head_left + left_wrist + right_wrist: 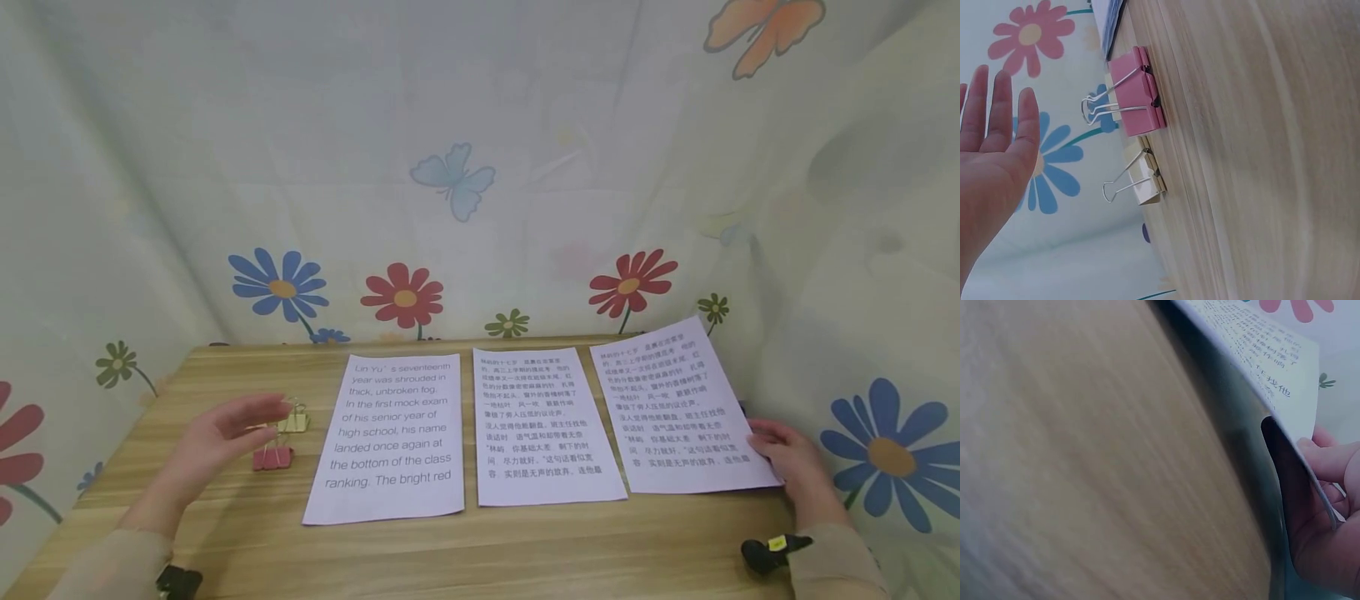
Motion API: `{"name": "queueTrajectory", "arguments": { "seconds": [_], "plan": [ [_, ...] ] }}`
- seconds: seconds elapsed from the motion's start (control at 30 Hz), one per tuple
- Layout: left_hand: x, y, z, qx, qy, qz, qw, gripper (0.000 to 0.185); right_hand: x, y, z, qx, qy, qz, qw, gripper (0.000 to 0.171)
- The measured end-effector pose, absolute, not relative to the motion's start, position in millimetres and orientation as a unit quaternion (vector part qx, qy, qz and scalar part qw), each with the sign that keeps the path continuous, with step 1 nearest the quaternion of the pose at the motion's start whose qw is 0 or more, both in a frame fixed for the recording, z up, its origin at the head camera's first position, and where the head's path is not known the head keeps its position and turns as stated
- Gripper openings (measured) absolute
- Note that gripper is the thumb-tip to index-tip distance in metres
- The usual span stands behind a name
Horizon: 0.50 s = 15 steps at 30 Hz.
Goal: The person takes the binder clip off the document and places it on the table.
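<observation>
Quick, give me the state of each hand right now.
Left hand: open, fingers straight, holding nothing, beside the pink binder clip.
Right hand: pinching the right edge of the rightmost sheet, lifting it off the table.

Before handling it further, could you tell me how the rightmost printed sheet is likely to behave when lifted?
Probably floppy: the rightmost sheet already curves where the right hand lifts its edge. Likely very light, a single thin page, so it may slide on the smooth table.

Blurred tabletop (pixel 1085 456) (right wrist view)
</observation>
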State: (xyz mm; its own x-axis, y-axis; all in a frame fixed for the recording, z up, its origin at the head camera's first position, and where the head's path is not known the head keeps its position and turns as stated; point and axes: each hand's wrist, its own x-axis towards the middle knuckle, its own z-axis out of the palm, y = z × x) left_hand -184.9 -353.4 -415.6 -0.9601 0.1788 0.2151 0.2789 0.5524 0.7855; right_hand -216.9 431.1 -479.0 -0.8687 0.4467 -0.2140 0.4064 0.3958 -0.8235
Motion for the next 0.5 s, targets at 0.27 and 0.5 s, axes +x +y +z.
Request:
{"name": "queueTrajectory", "arguments": {
  "seconds": [0.27,0.5],
  "plan": [
    [-188.8,-345.5,-415.8,-0.152,-0.868,-0.471,0.044,0.048,-217.0,432.4,-480.9,-0.239,-0.846,0.475,0.027,0.050],
    [-191.0,-341.2,-417.4,-0.156,-0.863,-0.480,0.028,0.049,-214.1,430.4,-481.0,-0.216,-0.859,0.463,0.035,0.049]
  ]
}}
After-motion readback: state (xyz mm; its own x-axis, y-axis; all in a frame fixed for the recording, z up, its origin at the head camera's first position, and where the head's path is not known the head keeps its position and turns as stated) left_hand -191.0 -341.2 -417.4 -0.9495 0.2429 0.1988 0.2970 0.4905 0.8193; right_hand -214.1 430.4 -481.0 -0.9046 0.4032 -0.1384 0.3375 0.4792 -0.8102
